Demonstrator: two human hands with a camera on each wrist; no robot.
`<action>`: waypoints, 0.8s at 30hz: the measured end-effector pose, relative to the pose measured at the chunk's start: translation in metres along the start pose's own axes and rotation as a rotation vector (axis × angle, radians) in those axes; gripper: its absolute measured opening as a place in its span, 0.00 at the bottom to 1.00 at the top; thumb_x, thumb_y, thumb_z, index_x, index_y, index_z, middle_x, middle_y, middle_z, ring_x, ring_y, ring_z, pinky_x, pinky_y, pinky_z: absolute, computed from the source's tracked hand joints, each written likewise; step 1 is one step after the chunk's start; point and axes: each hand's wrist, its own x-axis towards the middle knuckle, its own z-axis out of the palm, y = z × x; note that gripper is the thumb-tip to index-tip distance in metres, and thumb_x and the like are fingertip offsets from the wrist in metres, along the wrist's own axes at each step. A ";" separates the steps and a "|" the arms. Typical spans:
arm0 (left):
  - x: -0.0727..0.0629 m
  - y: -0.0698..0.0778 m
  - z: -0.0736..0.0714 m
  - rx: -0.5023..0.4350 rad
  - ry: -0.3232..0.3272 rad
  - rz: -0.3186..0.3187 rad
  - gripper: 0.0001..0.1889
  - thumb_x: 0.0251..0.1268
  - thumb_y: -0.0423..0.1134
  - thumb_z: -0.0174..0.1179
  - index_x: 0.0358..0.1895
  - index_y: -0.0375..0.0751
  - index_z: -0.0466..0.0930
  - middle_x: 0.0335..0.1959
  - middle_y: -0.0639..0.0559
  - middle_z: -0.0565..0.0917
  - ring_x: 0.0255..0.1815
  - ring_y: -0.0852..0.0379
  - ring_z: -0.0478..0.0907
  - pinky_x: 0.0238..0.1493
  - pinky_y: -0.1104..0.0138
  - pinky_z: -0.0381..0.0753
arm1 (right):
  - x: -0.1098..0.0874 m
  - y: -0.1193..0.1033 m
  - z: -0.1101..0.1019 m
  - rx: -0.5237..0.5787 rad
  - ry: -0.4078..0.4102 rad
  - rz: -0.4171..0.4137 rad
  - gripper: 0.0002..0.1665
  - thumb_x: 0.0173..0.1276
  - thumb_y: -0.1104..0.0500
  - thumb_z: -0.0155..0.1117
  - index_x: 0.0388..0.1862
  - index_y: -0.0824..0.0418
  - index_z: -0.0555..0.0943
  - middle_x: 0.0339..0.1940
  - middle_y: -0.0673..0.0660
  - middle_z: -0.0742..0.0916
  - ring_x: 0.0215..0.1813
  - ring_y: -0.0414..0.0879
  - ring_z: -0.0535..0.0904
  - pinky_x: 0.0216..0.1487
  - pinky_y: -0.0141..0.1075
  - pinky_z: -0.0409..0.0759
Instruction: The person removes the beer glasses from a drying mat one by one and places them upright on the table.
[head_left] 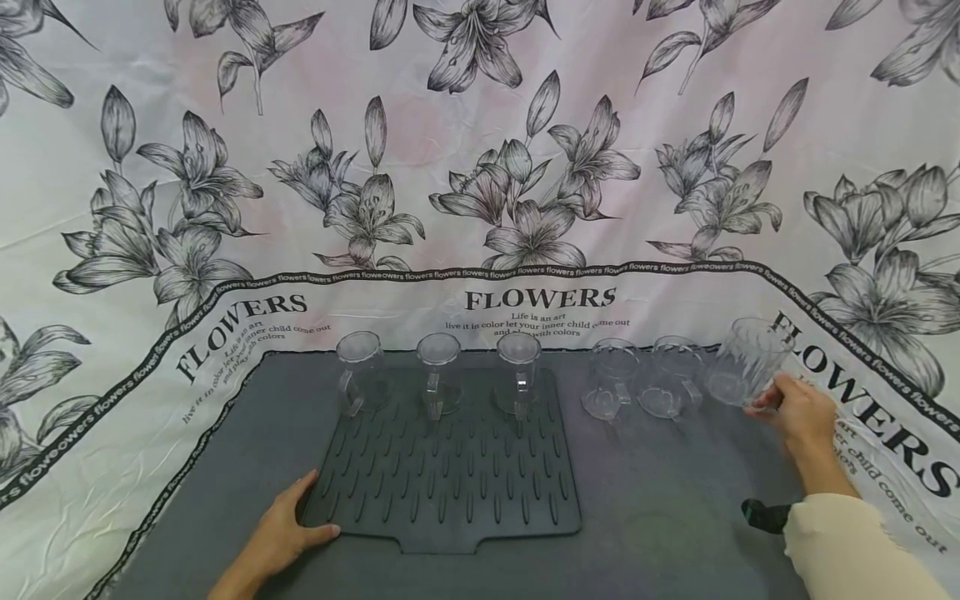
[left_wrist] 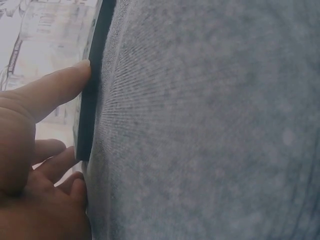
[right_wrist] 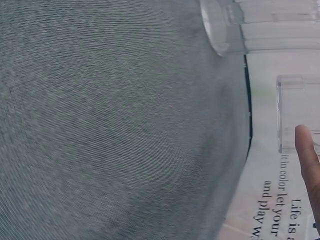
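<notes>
Clear mugs [head_left: 519, 375], six in all, are arranged across the far part of the scene, five stood in a row and one held up at the right end. Behind them one white floral cloth [head_left: 420, 225] is hung, with large "FLOWERS" lettering printed on it three times. Below it one grey tabletop [head_left: 675, 508] is spread. On its left and middle part, one dark ribbed mat [head_left: 450, 467] is laid flat, with a tab at its near edge.

Two hands are seen. By the left hand [head_left: 281, 529] the mat's near left corner is touched: the grip is spread fairly wide around it, with the thumb laid against the near edge and the fingers set along the left side. By the right hand [head_left: 806, 421], below a pale sleeve [head_left: 847, 533], the sixth mug [head_left: 742, 367] is gripped, thumb and fingers closed on its lower right side; it is tilted and, as shown from the right wrist, raised off the tabletop.

Three mugs are stood bottom-up along the mat's far end, apart from one another, with handles turned toward the near side. Two more are placed close together on the tabletop, just right of the mat.
</notes>
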 end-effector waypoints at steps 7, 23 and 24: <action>0.000 0.001 -0.001 -0.001 -0.006 -0.012 0.59 0.41 0.53 0.78 0.73 0.28 0.53 0.68 0.21 0.56 0.67 0.24 0.53 0.60 0.35 0.58 | -0.001 0.011 0.001 -0.007 0.010 0.019 0.22 0.75 0.64 0.49 0.19 0.68 0.77 0.15 0.55 0.79 0.18 0.44 0.79 0.21 0.39 0.83; 0.000 0.002 0.000 0.010 0.004 0.002 0.57 0.42 0.52 0.78 0.73 0.28 0.54 0.68 0.22 0.57 0.68 0.24 0.53 0.61 0.35 0.58 | -0.003 0.018 -0.008 0.050 0.007 0.200 0.19 0.76 0.62 0.49 0.24 0.61 0.79 0.17 0.54 0.80 0.21 0.44 0.80 0.25 0.43 0.84; 0.000 0.002 0.000 0.011 0.003 0.002 0.57 0.42 0.52 0.78 0.73 0.28 0.54 0.68 0.22 0.57 0.68 0.24 0.53 0.61 0.35 0.58 | -0.004 0.019 -0.008 0.054 0.007 0.205 0.19 0.76 0.62 0.48 0.24 0.61 0.79 0.17 0.54 0.80 0.21 0.44 0.80 0.25 0.43 0.84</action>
